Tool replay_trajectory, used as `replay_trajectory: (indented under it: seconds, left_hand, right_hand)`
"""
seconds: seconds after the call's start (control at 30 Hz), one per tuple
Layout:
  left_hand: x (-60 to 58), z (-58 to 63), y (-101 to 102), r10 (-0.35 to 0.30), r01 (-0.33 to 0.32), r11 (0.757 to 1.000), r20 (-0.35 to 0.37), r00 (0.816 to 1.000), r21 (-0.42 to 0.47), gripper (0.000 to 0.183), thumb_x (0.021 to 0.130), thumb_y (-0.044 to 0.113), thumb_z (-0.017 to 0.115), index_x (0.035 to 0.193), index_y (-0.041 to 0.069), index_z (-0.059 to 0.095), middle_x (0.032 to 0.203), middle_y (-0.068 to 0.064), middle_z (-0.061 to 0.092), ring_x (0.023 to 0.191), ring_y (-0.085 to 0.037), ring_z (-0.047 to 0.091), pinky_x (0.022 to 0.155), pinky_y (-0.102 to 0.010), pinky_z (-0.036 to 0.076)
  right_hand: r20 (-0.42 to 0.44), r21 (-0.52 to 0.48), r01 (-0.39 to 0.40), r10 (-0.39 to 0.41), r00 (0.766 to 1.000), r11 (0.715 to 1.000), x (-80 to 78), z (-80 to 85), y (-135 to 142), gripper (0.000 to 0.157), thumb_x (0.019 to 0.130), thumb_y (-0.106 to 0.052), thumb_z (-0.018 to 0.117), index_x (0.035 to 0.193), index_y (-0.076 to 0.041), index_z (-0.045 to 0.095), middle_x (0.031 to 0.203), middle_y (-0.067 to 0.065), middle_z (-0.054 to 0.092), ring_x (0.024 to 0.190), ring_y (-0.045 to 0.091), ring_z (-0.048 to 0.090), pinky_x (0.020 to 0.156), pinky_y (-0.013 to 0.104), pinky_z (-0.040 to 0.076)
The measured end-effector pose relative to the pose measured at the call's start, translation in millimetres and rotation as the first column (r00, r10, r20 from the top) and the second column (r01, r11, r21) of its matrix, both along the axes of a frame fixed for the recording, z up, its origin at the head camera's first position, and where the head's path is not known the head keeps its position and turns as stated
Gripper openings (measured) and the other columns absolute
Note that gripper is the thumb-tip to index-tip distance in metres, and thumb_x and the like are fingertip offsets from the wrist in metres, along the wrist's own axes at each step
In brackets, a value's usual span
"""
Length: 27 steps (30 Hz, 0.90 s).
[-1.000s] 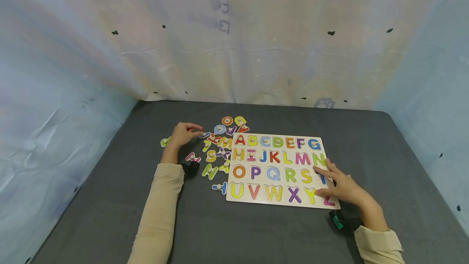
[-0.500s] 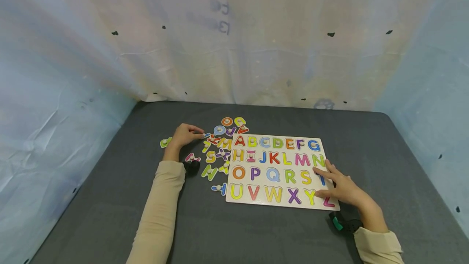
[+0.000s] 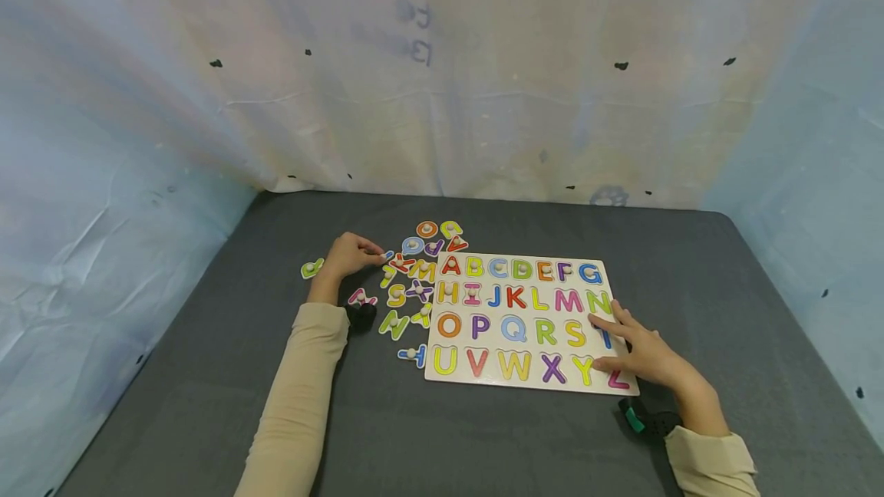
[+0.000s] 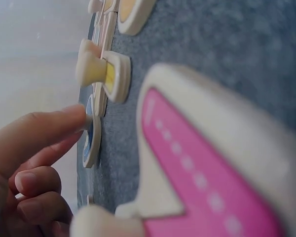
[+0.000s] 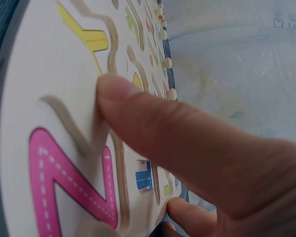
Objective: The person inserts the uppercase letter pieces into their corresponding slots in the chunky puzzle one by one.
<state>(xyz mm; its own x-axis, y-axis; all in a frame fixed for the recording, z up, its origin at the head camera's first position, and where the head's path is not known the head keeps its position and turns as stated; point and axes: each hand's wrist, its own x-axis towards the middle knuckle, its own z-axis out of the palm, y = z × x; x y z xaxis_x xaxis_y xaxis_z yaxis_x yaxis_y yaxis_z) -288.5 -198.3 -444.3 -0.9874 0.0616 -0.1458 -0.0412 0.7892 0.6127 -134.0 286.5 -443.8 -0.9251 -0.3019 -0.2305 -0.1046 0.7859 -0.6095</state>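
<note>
My left hand (image 3: pixel 347 255) is at the left of the letter pile, its thumb and index finger pinching the knob of a small blue letter piece (image 4: pixel 92 140), which looks like a J. Its fingers partly cover the piece in the head view. A pink letter piece (image 4: pixel 202 168) looms close to the left wrist camera, near a yellow piece (image 4: pixel 119 76). My right hand (image 3: pixel 645 351) rests with spread fingers on the right side of the white alphabet board (image 3: pixel 497 336). In the right wrist view, its thumb (image 5: pixel 138 106) lies between the yellow Y slot and the pink Z slot (image 5: pixel 74 182).
Several knobbed letters fill the board's top row and the start of its second row, including a red A (image 3: pixel 451 264). Loose pieces lie left of the board, among them a blue T (image 3: pixel 412 356) and a green N (image 3: pixel 394 324). A green piece (image 3: pixel 312 268) lies farther left.
My left hand has edged slightly right, and its fingertips have closed on the knob of the blue piece, which has turned a little. My right hand stays on the board.
</note>
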Motion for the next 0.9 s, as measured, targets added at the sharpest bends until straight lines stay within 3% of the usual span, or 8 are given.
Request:
replay_trajectory:
  seconds: [0.13, 0.23, 0.37, 0.47, 0.73, 0.9]
  left_hand:
    - [-0.2, -0.2, -2.2, -0.006, 0.006, 1.000, -0.012, 1.000, -0.007, 0.028, 0.084, 0.027, 0.074, 0.099, 0.004, 0.076, 0.057, 0.012, 0.046, 0.063, -0.012, 0.040, 0.061, -0.025, 0.033]
    - [-0.1, -0.4, -2.6, -0.001, 0.001, 1.000, -0.009, 1.000, -0.009, 0.027, 0.084, 0.028, 0.074, 0.098, 0.005, 0.077, 0.058, 0.010, 0.046, 0.063, -0.012, 0.040, 0.060, -0.024, 0.033]
    - [1.2, 0.2, -1.7, 0.018, -0.018, 0.999, 0.006, 1.000, -0.027, 0.026, 0.083, 0.027, 0.075, 0.099, 0.007, 0.077, 0.070, 0.001, 0.061, 0.067, -0.014, 0.045, 0.061, -0.024, 0.036]
    - [2.8, 0.7, -1.3, 0.020, -0.020, 0.999, 0.010, 1.000, -0.047, 0.026, 0.083, 0.026, 0.075, 0.100, 0.007, 0.077, 0.090, -0.007, 0.071, 0.073, -0.015, 0.050, 0.063, -0.024, 0.038]
    - [6.0, 5.2, 0.4, 0.021, -0.022, 0.998, -0.030, 0.999, -0.056, 0.028, 0.082, 0.028, 0.075, 0.101, 0.007, 0.076, 0.092, -0.008, 0.067, 0.074, -0.016, 0.047, 0.063, -0.026, 0.035]
    - [11.3, 9.3, 5.6, -0.001, 0.001, 1.000, -0.054, 0.999, -0.015, 0.029, 0.083, 0.029, 0.074, 0.101, 0.007, 0.076, 0.107, -0.015, 0.069, 0.078, -0.019, 0.048, 0.066, -0.028, 0.036]
  right_hand:
    - [0.000, 0.006, 0.002, -0.002, 1.000, 1.000, -0.3, 0.3, -0.2, 0.083, 0.076, -0.032, 0.079, 0.144, -0.002, 0.041, 0.155, 0.035, 0.008, 0.139, 0.061, 0.009, 0.098, 0.082, 0.003]
    - [0.002, 0.012, 0.005, -0.005, 1.000, 1.000, 0.0, 1.1, -0.5, 0.083, 0.076, -0.033, 0.079, 0.144, -0.002, 0.041, 0.155, 0.035, 0.008, 0.139, 0.061, 0.009, 0.098, 0.082, 0.003]
    - [-0.009, 0.030, 0.005, -0.004, 1.000, 1.000, 1.0, 2.3, -1.5, 0.083, 0.076, -0.033, 0.079, 0.144, -0.003, 0.042, 0.155, 0.036, 0.010, 0.139, 0.062, 0.011, 0.098, 0.082, 0.005]
    - [-0.015, 0.039, 0.004, -0.004, 1.000, 0.999, 1.6, 2.5, -2.2, 0.083, 0.076, -0.033, 0.079, 0.144, -0.003, 0.042, 0.155, 0.036, 0.011, 0.138, 0.062, 0.012, 0.098, 0.083, 0.006]
    - [-0.016, 0.037, 0.002, -0.002, 1.000, 0.999, 1.2, 1.9, -1.9, 0.082, 0.076, -0.034, 0.079, 0.144, -0.003, 0.042, 0.155, 0.036, 0.011, 0.138, 0.063, 0.012, 0.098, 0.083, 0.006]
    - [-0.012, 0.030, 0.002, -0.001, 1.000, 1.000, 0.9, 1.5, -1.7, 0.083, 0.076, -0.033, 0.079, 0.144, -0.003, 0.042, 0.155, 0.036, 0.010, 0.138, 0.062, 0.012, 0.098, 0.082, 0.005]
